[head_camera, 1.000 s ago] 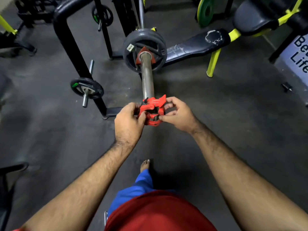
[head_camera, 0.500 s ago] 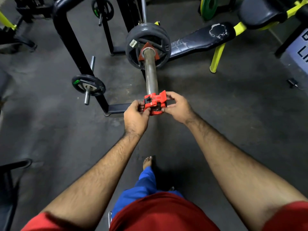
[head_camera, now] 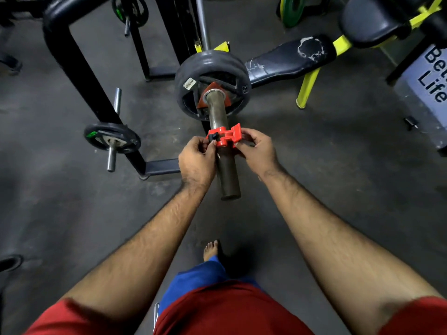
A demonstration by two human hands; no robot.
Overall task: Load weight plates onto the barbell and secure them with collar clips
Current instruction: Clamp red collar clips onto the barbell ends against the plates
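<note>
1. Head view: both hands hold a red collar clip (head_camera: 224, 137) that sits around the barbell sleeve (head_camera: 222, 151), partway along it.
2. The left hand (head_camera: 197, 160) has its fingers curled, the thumb and fingertips pinching the clip's left side by a small black part.
3. The right hand (head_camera: 257, 148) also has its fingers curled, pinching the clip's raised red lever on the right side.
4. Beyond the fingers, farther up the sleeve, a dark weight plate (head_camera: 212, 84) is loaded on the bar, with a dull red triangular piece (head_camera: 214, 97) against its face around the sleeve.
5. The clip is apart from that plate, with bare sleeve showing between them.
6. On the near side of the fingers, the sleeve's free end (head_camera: 231, 195) sticks out towards the person.
7. Left of the left hand, a small plate (head_camera: 112, 139) sits on a peg of a black rack (head_camera: 79, 68).
8. Past the right hand, a worn dark bench pad (head_camera: 290, 61) rests on a yellow frame (head_camera: 307, 88).
9. Below the hands, a bare foot (head_camera: 210, 249) stands on the dark floor (head_camera: 338, 165).
</note>
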